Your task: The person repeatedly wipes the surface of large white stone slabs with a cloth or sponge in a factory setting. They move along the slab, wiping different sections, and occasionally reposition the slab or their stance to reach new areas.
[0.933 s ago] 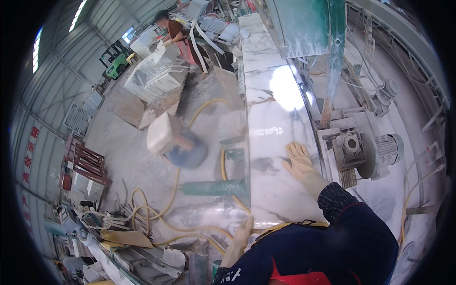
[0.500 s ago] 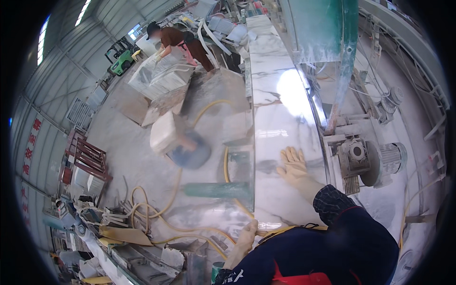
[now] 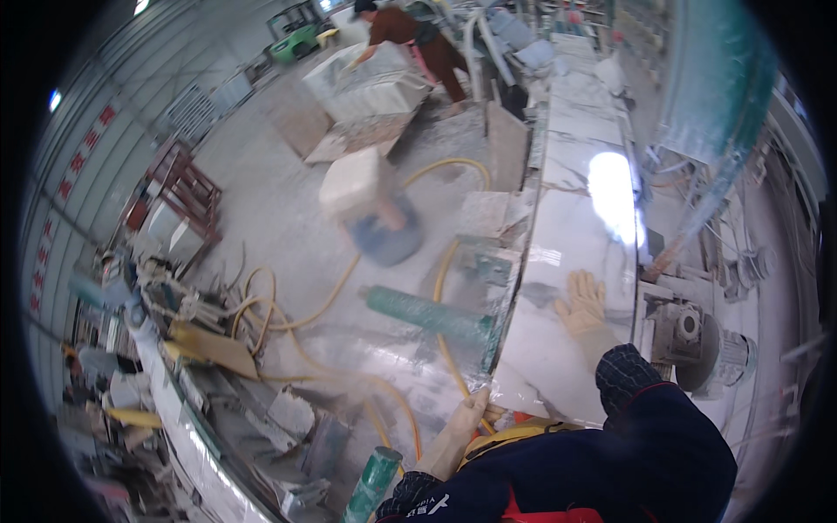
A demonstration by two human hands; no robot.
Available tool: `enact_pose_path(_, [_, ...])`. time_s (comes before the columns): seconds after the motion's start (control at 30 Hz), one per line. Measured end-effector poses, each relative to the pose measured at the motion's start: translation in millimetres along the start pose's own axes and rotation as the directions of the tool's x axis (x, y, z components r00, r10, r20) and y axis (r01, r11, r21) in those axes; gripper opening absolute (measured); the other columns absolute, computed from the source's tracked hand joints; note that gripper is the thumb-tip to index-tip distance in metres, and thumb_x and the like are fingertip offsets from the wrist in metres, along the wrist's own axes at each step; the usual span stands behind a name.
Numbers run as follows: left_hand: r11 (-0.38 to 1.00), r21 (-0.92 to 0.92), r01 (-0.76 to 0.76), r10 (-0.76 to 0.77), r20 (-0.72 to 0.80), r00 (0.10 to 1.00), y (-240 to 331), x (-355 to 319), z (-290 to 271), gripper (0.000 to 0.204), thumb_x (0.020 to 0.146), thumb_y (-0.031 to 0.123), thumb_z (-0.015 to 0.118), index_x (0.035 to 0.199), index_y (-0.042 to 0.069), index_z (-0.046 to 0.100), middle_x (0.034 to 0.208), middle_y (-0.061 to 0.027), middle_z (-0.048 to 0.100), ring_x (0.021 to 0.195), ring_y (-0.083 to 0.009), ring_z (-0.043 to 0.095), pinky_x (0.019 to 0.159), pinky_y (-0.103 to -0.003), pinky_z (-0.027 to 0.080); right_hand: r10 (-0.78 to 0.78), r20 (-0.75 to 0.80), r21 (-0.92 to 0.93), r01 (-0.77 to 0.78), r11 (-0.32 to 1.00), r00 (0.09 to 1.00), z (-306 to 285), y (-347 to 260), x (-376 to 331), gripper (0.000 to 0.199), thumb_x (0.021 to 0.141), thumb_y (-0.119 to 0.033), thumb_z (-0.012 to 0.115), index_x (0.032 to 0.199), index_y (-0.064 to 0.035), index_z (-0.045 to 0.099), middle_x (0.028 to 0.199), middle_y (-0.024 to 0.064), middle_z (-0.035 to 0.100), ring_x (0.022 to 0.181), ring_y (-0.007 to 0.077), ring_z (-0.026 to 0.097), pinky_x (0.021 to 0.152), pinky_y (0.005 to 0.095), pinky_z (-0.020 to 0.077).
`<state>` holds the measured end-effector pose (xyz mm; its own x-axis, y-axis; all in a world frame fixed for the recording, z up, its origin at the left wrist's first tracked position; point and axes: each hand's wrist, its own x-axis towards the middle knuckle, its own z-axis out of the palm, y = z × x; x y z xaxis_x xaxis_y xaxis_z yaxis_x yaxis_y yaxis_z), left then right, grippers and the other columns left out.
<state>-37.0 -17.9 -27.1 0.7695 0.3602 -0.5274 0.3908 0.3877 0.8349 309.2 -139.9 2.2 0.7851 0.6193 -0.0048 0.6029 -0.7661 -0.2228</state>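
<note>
A long white marble slab [image 3: 567, 235] with grey veins lies in front of me, running away toward the far side, and a bright light reflects off it. My right hand [image 3: 586, 315], in a pale rubber glove, rests flat on its top, fingers spread. At the slab's near left corner is my left hand [image 3: 466, 423], gloved alike, its fingers bent around the edge; their undersides are hidden. A yellow hose [image 3: 447, 349] passes just left of that hand. Two green rollers lie left of the slab, one long [image 3: 427, 312], one close to my left sleeve [image 3: 375, 481].
Right of the slab stands a dusty motor [image 3: 689, 336] beside a green machine panel [image 3: 711, 87]. On the left floor are a pale block-shaped container [image 3: 353, 185], a blurred blue round thing [image 3: 388, 235] and stone scraps [image 3: 283, 418]. Far off, another person [image 3: 410, 30] bends over a white block [image 3: 362, 87].
The view has swung, so the slab now slants and sits farther right. My right hand stays flat on the slab, and my left hand stays at its near left corner.
</note>
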Motion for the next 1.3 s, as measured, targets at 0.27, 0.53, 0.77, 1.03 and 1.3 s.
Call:
enact_pose_path(0.27, [0.958, -0.283, -0.038, -0.11, -0.488, 0.866, -139, -91, -103, 0.06, 0.107, 0.05, 0.051, 0.131, -0.005, 0.058, 0.104, -0.0243, 0.074, 0.087, -0.0318, 0.075, 0.078, -0.038, 0.061, -0.016, -0.002, -0.014, 0.016, 1.0, 1.0, 2, 8, 5, 0.082, 0.098, -0.047, 0.054, 0.163, -0.0045, 0.028, 0.168, 0.0214, 0.027, 0.158, 0.0355, 0.018, 0.128, 0.0537, 0.0063])
enact_pose_path(0.53, [0.827, -0.558, -0.06, -0.491, -0.772, 0.404, -309, -224, -104, 0.04, 0.102, 0.032, 0.051, 0.115, -0.005, 0.059, 0.096, -0.0235, 0.075, 0.075, -0.0308, 0.074, 0.057, -0.035, 0.055, -0.011, -0.028, -0.061, 0.009, 0.998, 1.0, 2, 8, 12, 0.077, 0.1, -0.048, 0.052, 0.161, -0.0048, 0.033, 0.167, 0.0185, 0.032, 0.157, 0.034, 0.021, 0.128, 0.0536, 0.0085])
enact_pose_path(0.77, [0.991, -0.032, 0.126, -0.094, -0.846, 0.525, -320, -249, -72, 0.036, 0.094, 0.032, 0.067, 0.109, 0.0, 0.06, 0.105, -0.0195, 0.076, 0.09, -0.0287, 0.075, 0.076, -0.039, 0.058, -0.033, -0.062, -0.078, 0.029, 0.997, 0.998, 3, 12, 14, 0.073, 0.102, -0.046, 0.049, 0.16, -0.0051, 0.034, 0.166, 0.0202, 0.032, 0.156, 0.0351, 0.022, 0.128, 0.0524, 0.0096])
enact_pose_path(1.03, [0.791, -0.551, -0.265, -0.409, -0.799, 0.441, -274, -200, -128, 0.035, 0.101, 0.031, 0.059, 0.107, -0.004, 0.06, 0.09, -0.0163, 0.07, 0.069, -0.0261, 0.067, 0.058, -0.036, 0.052, -0.048, -0.094, -0.064, 0.042, 0.997, 0.994, 5, 14, 17, 0.071, 0.102, -0.044, 0.05, 0.16, -0.0048, 0.035, 0.165, 0.0195, 0.034, 0.155, 0.0345, 0.024, 0.128, 0.0518, 0.0104])
enact_pose_path(1.3, [0.78, -0.618, -0.093, -0.514, -0.719, 0.468, -232, -199, -120, 0.034, 0.103, 0.024, 0.056, 0.128, 0.001, 0.057, 0.111, -0.0231, 0.073, 0.089, -0.0347, 0.075, 0.067, -0.039, 0.058, -0.047, -0.119, -0.04, 0.043, 0.998, 0.992, 5, 17, 20, 0.07, 0.101, -0.041, 0.052, 0.159, -0.0056, 0.037, 0.164, 0.0187, 0.035, 0.155, 0.0335, 0.025, 0.128, 0.0512, 0.0108])
